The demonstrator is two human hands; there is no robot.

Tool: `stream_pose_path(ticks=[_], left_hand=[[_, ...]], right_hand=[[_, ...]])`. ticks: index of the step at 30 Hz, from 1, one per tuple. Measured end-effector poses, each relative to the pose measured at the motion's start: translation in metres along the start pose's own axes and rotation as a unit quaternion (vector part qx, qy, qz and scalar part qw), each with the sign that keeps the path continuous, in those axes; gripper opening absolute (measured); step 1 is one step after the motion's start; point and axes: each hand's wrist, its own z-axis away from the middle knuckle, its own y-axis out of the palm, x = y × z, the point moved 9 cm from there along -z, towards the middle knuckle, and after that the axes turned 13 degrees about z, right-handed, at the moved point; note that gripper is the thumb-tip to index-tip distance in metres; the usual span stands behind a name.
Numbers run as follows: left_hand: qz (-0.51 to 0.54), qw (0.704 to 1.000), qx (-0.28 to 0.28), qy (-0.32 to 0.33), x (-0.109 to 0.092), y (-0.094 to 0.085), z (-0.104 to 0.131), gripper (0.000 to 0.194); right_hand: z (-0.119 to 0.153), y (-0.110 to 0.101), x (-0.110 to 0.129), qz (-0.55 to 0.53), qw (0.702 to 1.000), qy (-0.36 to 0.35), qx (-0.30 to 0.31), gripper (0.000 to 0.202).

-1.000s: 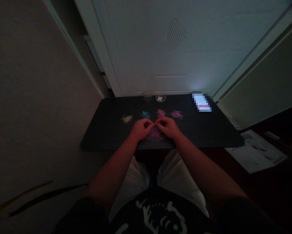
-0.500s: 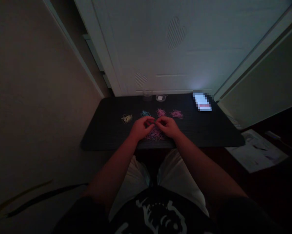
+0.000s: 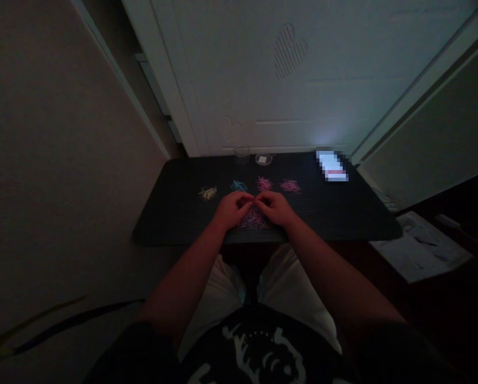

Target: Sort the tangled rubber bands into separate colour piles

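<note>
My left hand (image 3: 234, 208) and my right hand (image 3: 275, 206) meet fingertip to fingertip above the near middle of the dark table. Both have their fingers curled in a pinch; whatever they may hold is too small to make out. Beneath them lies a mixed heap of thin purple and pink strands (image 3: 254, 220), partly covered by the hands. Just beyond sit separate small piles: a pale yellow pile (image 3: 208, 193), a blue pile (image 3: 238, 185), a pink pile (image 3: 264, 183) and another pink pile (image 3: 290, 185) to the right.
Along the back edge of the table (image 3: 170, 213) stand a clear round container (image 3: 242, 155) and a clear lid (image 3: 264, 159) bearing a white square. A lit phone (image 3: 331, 165) is at the back right. Behind rises a white door (image 3: 239, 69). Papers (image 3: 422, 246) lie lower right.
The fingertips of my two hands have come slightly closer together, and the left fingers have closed a little. The piles stay where they were.
</note>
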Motion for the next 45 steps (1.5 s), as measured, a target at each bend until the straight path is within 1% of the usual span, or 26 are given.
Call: stream_pose_path(ticks=[3,6,13,17,26,34,41,45], left_hand=[[0.001,1.000,-0.016,-0.005,0.0018,-0.0020,0.0002,0.017],[0.009,1.000,-0.012,-0.010,0.0032,-0.0007,0.0005,0.015],[0.005,0.999,-0.012,-0.029,0.0043,-0.0014,0.0016,0.012],[0.018,0.999,-0.018,-0.030,0.0036,-0.0020,0.0023,0.013],[0.019,0.999,-0.010,-0.024,0.0037,-0.0013,0.0025,0.023],[0.006,1.000,0.016,-0.020,-0.0038,0.0013,0.0033,0.020],[-0.005,1.000,0.017,-0.014,-0.0034,0.0021,0.0022,0.019],[-0.014,1.000,0.018,-0.017,-0.0026,0.0021,0.0017,0.019]], right_hand=[[0.0001,-0.0013,-0.0006,0.008,1.000,0.004,-0.010,0.014],[-0.0001,-0.0011,-0.0020,0.014,1.000,0.007,-0.013,0.012],[-0.0008,-0.0033,0.0001,0.026,0.999,-0.021,-0.025,0.010],[-0.0004,-0.0040,0.0001,0.019,0.999,-0.017,-0.024,0.009],[0.0002,-0.0028,-0.0003,0.001,1.000,-0.014,-0.021,0.010],[-0.0002,-0.0014,-0.0024,0.004,1.000,-0.010,-0.017,0.010],[0.0004,0.0011,-0.0024,0.013,1.000,-0.007,-0.012,0.008],[0.0015,0.0008,-0.0011,-0.007,1.000,-0.004,-0.010,0.007]])
